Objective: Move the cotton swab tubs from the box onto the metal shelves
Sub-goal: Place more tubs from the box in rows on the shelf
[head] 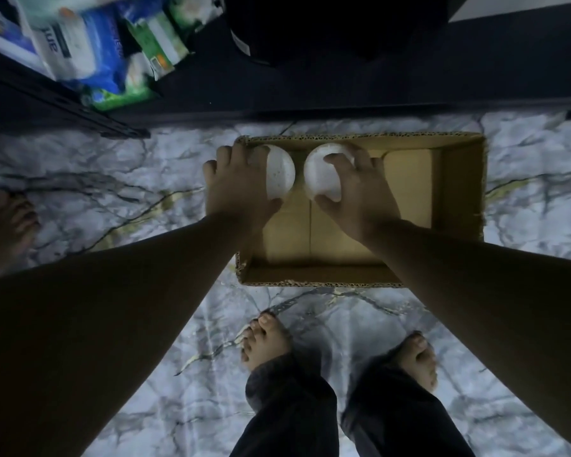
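An open cardboard box lies on the marble-patterned floor in front of my feet. Two round white cotton swab tubs stand in its far left part. My left hand is wrapped over the left tub, fingers on its far side and thumb on its near side. My right hand grips the right tub the same way. Both tubs are partly hidden under my fingers. I cannot tell whether they rest on the box floor or are lifted. The dark metal shelves run across the top of the view.
Packs of wipes and tissues fill the shelf at the top left. A dark round object sits on the shelf at top centre. Another person's bare foot stands at the left edge. My own bare feet stand just behind the box.
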Motion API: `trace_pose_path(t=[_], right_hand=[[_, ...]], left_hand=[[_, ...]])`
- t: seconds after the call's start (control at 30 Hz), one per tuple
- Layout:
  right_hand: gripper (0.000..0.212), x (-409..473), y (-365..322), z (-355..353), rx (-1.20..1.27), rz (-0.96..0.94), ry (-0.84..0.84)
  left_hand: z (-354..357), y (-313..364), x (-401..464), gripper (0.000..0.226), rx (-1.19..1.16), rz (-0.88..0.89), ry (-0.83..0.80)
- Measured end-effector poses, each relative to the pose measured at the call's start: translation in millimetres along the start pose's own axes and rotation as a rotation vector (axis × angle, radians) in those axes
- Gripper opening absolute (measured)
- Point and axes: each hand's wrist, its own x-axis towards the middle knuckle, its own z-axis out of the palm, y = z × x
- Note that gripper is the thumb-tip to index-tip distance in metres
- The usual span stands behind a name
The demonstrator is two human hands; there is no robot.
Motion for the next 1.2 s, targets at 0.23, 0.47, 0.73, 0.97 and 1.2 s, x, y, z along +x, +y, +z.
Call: trace_pose_path(t=[0.23, 0.47, 0.73, 0.97, 1.2], right_hand=[[0.08, -47.5, 3.0, -59.7, 0.036, 0.133, 0.012], [0.083, -124.6, -25.1, -151.4, 0.198, 0.194, 0.034], [0.084, -196.8, -76.1, -276.8, 0.297, 0.178, 0.134], [0.071, -239.9, -128.1, -420.5, 0.337, 0.108, 0.235], [0.073, -278.2, -174.8, -559.3, 0.409, 0.005, 0.39]], left_hand=[[-55.6, 15.6, -47.3, 0.092, -0.354, -0.024, -0.113], [-138.1, 37.8, -115.2, 0.087, -0.555, -0.041, -0.164], [-277.9, 71.2, -182.5, 0.085, -0.6, -0.016, -0.057], [-430.8, 96.7, -230.5, 0.083, -0.575, 0.091, 0.072], [-568.9, 126.2, -279.0, 0.083, -0.592, 0.132, 0.24]])
